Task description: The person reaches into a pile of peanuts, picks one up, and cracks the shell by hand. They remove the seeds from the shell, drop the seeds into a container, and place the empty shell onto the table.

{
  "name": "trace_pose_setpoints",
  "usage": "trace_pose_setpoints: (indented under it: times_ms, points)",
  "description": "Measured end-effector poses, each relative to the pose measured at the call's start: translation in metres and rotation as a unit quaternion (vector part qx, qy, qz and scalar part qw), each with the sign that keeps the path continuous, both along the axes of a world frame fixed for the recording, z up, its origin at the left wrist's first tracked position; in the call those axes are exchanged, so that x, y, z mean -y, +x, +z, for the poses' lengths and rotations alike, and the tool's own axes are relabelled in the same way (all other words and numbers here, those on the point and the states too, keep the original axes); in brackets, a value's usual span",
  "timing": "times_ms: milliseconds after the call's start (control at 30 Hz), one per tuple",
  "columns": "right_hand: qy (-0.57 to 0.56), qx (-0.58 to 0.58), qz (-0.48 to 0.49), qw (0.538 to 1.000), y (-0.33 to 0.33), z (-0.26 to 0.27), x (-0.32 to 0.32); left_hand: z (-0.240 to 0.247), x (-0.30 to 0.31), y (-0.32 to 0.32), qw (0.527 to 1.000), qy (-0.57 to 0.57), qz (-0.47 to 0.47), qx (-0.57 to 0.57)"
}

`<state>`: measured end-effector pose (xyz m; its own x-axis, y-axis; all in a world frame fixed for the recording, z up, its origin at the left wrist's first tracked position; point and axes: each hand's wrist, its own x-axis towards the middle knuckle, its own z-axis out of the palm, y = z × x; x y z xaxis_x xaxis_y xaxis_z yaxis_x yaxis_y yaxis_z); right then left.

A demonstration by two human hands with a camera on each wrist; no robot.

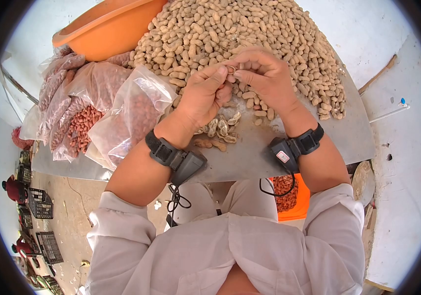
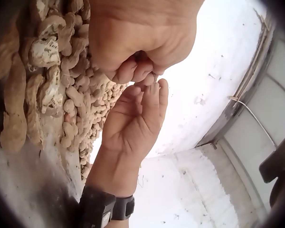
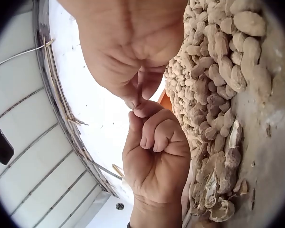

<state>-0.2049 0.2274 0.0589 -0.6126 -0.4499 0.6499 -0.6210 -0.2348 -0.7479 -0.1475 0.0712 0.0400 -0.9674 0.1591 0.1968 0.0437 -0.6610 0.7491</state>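
Observation:
Over the front of a large heap of unshelled peanuts (image 1: 210, 29), my two hands meet fingertip to fingertip. Between thumb and fingers my left hand (image 1: 201, 98) pinches a small peanut (image 1: 231, 69), mostly covered by the fingertips. From the other side my right hand (image 1: 269, 81) pinches the same peanut with thumb and forefinger. In the right wrist view, the remaining fingers of the left hand (image 3: 156, 152) curl toward its palm. Split peanut shells (image 1: 220, 128) lie on the metal table (image 1: 249, 157) below the left hand.
Clear plastic bags (image 1: 131, 113) of red peanut kernels (image 1: 85, 125) sit at the table's left. Behind them rests an orange basin (image 1: 107, 29). Under the table edge, an orange container (image 1: 299, 209) holds reddish kernels. Black crates (image 1: 40, 203) stand on the floor at left.

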Motion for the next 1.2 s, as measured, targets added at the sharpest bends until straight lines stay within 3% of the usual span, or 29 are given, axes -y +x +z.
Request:
trace_pose_setpoints:
  times_ms: [100, 300, 500, 800, 1200]
  points:
    - [0.005, -0.027, -0.029, 0.999, 0.0004, 0.0003, -0.001, 0.0012, -0.0005, 0.0008, 1.0, 0.012, -0.003, 0.005]
    - [0.061, 0.03, 0.029, 0.997, 0.0015, 0.0012, -0.0042, 0.001, -0.0003, 0.0007, 1.0, 0.017, 0.002, 0.009]
    - [0.072, 0.061, 0.028, 0.995, 0.0045, 0.003, -0.0048, 0.0004, 0.002, -0.0001, 1.0, 0.017, -0.013, 0.008]
    - [0.124, -0.13, -0.072, 0.981, 0.0066, 0.0057, -0.0044, -0.0009, -0.0032, -0.0013, 0.999, 0.017, -0.005, 0.033]
    - [0.152, -0.259, -0.139, 0.944, 0.0013, 0.0015, -0.0026, -0.0064, -0.0027, -0.0043, 0.996, -0.002, 0.0, 0.085]
